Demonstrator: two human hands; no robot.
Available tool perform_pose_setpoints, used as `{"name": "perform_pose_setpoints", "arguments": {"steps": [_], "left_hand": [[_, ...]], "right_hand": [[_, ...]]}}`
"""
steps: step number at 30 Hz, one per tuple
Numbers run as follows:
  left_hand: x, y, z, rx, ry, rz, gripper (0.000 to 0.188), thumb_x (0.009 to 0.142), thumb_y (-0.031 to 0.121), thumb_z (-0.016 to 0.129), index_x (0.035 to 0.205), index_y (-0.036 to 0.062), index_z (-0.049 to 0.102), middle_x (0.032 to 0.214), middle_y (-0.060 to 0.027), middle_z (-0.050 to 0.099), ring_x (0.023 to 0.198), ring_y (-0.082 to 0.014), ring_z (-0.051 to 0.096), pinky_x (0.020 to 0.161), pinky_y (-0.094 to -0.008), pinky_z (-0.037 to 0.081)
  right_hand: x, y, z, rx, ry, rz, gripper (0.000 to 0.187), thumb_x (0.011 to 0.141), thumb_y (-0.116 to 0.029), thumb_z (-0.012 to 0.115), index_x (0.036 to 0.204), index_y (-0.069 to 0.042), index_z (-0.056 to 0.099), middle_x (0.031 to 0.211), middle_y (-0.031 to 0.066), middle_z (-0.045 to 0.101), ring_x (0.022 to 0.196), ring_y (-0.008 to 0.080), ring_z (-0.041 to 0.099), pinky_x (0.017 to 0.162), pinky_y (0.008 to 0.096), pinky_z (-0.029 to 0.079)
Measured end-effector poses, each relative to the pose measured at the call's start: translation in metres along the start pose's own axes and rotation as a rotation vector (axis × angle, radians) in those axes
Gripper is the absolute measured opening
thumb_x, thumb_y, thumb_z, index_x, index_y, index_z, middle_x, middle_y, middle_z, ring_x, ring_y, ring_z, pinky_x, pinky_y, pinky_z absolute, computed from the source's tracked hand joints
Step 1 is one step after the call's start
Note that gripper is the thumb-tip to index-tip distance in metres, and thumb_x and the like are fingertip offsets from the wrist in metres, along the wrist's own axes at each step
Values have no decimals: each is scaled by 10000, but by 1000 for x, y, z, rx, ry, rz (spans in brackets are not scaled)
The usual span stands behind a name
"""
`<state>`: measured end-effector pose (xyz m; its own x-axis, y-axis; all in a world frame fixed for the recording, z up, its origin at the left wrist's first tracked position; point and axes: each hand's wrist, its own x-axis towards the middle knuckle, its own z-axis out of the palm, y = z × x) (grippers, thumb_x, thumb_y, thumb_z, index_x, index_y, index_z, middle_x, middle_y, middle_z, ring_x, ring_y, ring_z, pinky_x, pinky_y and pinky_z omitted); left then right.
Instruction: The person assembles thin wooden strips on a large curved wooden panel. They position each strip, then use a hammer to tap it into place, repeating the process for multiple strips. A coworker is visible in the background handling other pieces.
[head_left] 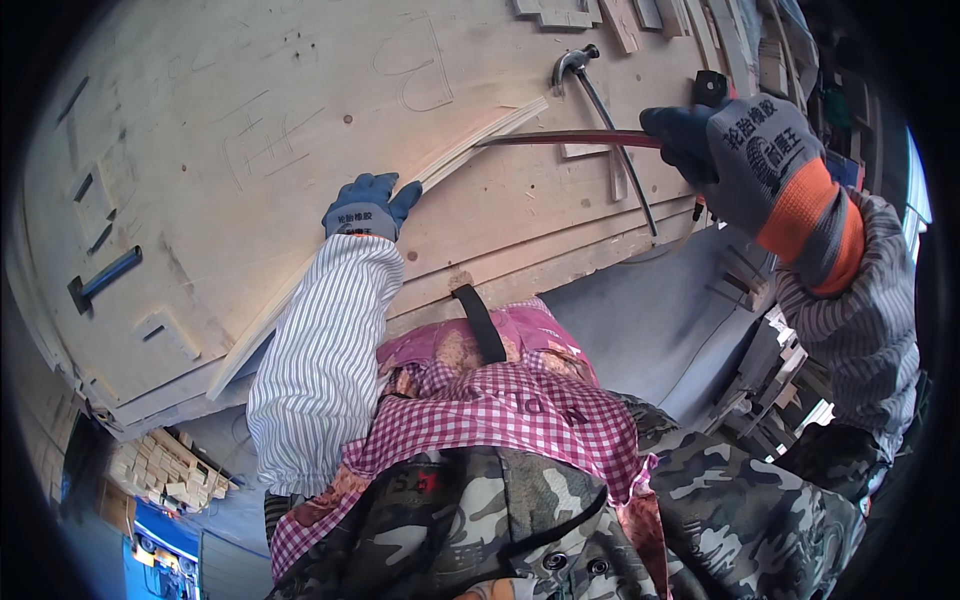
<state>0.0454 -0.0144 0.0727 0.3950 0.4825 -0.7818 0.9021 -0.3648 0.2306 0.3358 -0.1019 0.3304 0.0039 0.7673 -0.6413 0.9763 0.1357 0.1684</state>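
A long pale wooden strip (490, 125) lies slantwise across the wooden worktop (250, 90). My left hand (368, 205), in a grey and blue glove, grips the strip near its middle, fingers over its far side and thumb apart. At the right, my gloved right hand (700, 145) is closed on a long, thin dark red bar (570, 138). The bar points left, its tip at the strip's upper part; whether it touches cannot be told. A claw hammer (605, 115) lies beyond, with the bar crossing in front of its handle.
A second hammer (103, 280) with a blue handle lies at the worktop's left. Wood offcuts (560, 12) sit along the far right edge. A black object (710, 88) stands beside my right hand. Stacked wood pieces (170, 470) are low at the left, scrap wood (765, 385) at the right.
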Motion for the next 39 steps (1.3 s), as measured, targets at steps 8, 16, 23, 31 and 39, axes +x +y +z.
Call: {"name": "perform_pose_setpoints", "arguments": {"steps": [8,16,23,31,39], "left_hand": [[-1,1,1,-12,10,6,564,871,589,425,1278,210,516,1321,-83,489,1229,-240,441,1044,-367,345],[-4,-1,-4,105,14,64,584,889,594,378,1291,187,495,1305,-33,489,1221,-212,430,1025,-354,366],[-3,-1,-2,101,5,39,571,889,590,381,1290,201,498,1330,-27,473,1228,-218,423,1034,-354,359],[-2,-2,-1,90,11,41,577,886,589,390,1290,192,498,1339,-26,467,1234,-215,419,1038,-351,352],[0,-2,-3,101,-32,39,598,882,604,377,1304,193,484,1347,-29,458,1245,-220,408,1042,-357,348]], "right_hand": [[-25,38,-45,276,23,320,280,877,-46,537,1144,-82,617,899,105,679,829,185,661,728,258,492],[-33,14,31,345,128,293,277,851,-127,587,1122,-166,635,868,149,653,740,302,649,638,344,502],[-37,13,38,345,78,296,305,844,-73,581,1132,-156,633,911,145,664,785,298,661,669,338,511],[-36,19,38,349,80,238,335,835,-71,578,1154,-164,617,870,121,672,749,279,658,664,339,513],[-18,21,11,124,90,131,283,840,-134,555,1108,-188,630,799,106,662,650,295,627,618,380,513]]}}
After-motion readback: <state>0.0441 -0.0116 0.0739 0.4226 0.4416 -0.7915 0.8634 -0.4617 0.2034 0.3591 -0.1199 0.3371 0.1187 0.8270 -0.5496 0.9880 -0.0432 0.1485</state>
